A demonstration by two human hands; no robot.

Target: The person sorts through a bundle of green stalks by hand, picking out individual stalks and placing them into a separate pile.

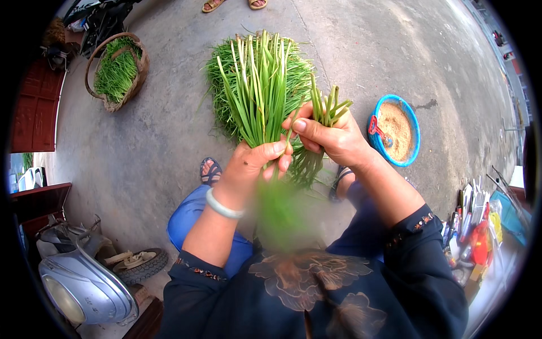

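My left hand (258, 163), with a pale bangle on its wrist, grips a bunch of long green leafy stalks (260, 97), cut ends pointing away from me and blurred leaf tips hanging towards my lap. Beside it, my right hand (328, 133) is closed round a smaller bundle of green stalks (327, 106), whose leaves droop below the fist. Between the two hands a single thin stalk (294, 120) runs from my right fingertips to my left thumb. Beyond them a broad pile of similar greens (220, 80) lies on the concrete floor.
A wicker basket (144, 70) of greens stands at upper left. To the right is a blue basin (417, 135) of tan grainy material with a red-handled scoop (373, 125). A scooter (84, 288) and a tyre (148, 267) are at lower left. Another person's sandalled feet (211, 5) show at the top.
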